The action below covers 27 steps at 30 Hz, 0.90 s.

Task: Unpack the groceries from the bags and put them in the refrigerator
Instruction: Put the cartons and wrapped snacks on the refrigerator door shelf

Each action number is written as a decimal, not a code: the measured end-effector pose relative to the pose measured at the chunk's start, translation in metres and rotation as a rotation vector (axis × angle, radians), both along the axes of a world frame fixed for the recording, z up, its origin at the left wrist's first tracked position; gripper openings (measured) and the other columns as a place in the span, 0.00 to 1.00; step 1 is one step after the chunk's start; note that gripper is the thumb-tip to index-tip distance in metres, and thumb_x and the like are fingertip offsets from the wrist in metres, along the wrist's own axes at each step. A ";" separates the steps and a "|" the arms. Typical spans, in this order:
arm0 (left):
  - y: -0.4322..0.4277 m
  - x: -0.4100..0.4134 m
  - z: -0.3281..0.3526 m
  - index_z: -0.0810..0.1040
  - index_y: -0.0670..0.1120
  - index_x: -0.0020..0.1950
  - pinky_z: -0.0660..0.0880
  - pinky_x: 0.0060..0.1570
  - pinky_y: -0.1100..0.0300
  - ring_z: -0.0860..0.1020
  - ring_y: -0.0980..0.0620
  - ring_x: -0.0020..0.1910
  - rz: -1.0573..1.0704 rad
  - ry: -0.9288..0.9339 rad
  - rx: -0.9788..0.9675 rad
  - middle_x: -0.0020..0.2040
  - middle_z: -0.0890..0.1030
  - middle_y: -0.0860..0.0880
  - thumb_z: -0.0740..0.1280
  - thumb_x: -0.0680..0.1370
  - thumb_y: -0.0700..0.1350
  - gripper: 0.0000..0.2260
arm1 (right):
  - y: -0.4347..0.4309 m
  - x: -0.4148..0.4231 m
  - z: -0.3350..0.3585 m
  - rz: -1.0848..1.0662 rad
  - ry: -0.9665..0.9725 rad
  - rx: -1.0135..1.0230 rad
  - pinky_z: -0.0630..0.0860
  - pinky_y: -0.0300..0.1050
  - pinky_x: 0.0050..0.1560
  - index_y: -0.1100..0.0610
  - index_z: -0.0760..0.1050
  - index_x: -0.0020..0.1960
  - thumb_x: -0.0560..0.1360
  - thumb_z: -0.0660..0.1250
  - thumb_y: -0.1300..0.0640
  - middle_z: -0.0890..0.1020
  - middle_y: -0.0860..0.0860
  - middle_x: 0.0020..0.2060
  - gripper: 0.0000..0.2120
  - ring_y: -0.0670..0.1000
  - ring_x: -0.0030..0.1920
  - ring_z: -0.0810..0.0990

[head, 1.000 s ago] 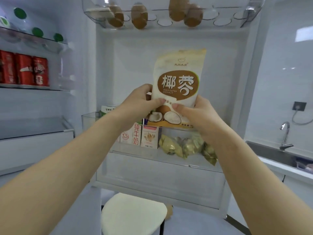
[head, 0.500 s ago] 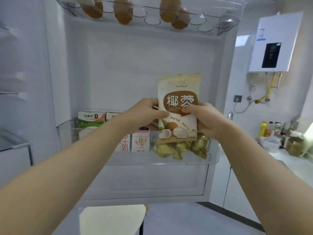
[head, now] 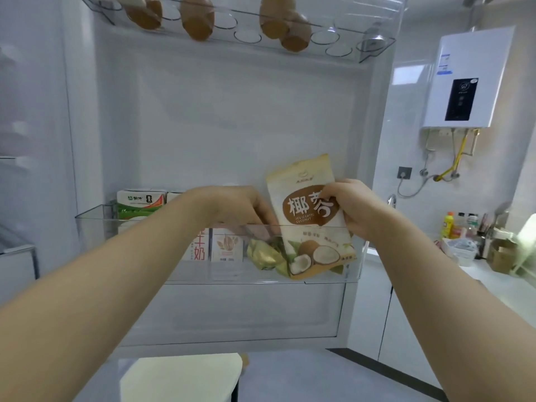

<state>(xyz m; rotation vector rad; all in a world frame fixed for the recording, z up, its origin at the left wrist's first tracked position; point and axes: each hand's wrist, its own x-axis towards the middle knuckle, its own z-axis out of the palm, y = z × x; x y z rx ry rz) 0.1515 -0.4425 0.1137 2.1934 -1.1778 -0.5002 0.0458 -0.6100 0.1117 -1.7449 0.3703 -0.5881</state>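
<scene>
A cream and brown bag of desiccated coconut (head: 307, 210) stands tilted in the clear door bin (head: 174, 274) of the open refrigerator, its lower half behind the bin's front wall. My right hand (head: 356, 210) grips the bag's right edge near the top. My left hand (head: 237, 207) curls down over the bin's rim, its fingers at the bag's left edge. Gold-wrapped sweets (head: 264, 255) lie under and beside the bag.
Milk cartons (head: 139, 201) and a small almond-print carton (head: 226, 245) stand in the same bin to the left. Brown eggs (head: 200, 21) sit in the door's top rack. A pale stool (head: 182, 375) is below. A counter with bottles (head: 449, 226) and a water heater (head: 464, 79) lie to the right.
Both hands have lowered the coconut bag from above the bin down into it, at the right end over the sweets. My view has shifted right, towards the door.
</scene>
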 end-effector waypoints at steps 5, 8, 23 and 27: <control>-0.002 -0.004 0.007 0.83 0.42 0.50 0.74 0.34 0.72 0.82 0.60 0.38 -0.037 -0.045 0.117 0.41 0.84 0.53 0.73 0.70 0.36 0.09 | -0.001 0.002 -0.001 -0.040 0.012 -0.046 0.81 0.54 0.48 0.58 0.72 0.47 0.76 0.59 0.65 0.83 0.57 0.42 0.04 0.56 0.41 0.83; -0.006 -0.005 0.009 0.83 0.46 0.41 0.73 0.31 0.74 0.80 0.63 0.31 0.005 -0.134 0.167 0.33 0.82 0.57 0.75 0.69 0.39 0.05 | 0.000 0.002 -0.001 -0.040 0.050 -0.092 0.81 0.51 0.45 0.58 0.72 0.50 0.75 0.59 0.66 0.83 0.55 0.42 0.07 0.55 0.41 0.83; -0.002 -0.004 -0.007 0.82 0.48 0.46 0.81 0.40 0.62 0.83 0.51 0.37 0.156 -0.221 -0.142 0.45 0.83 0.50 0.72 0.72 0.45 0.05 | 0.011 0.003 -0.007 -0.279 -0.074 -0.314 0.71 0.37 0.28 0.53 0.71 0.50 0.78 0.59 0.59 0.79 0.51 0.44 0.04 0.47 0.37 0.79; -0.001 -0.005 -0.009 0.81 0.49 0.47 0.81 0.41 0.60 0.83 0.51 0.37 0.137 -0.291 -0.167 0.47 0.82 0.50 0.70 0.74 0.45 0.03 | 0.004 -0.007 0.001 -0.302 0.157 -0.423 0.77 0.45 0.36 0.56 0.69 0.41 0.76 0.57 0.63 0.79 0.56 0.42 0.06 0.54 0.41 0.80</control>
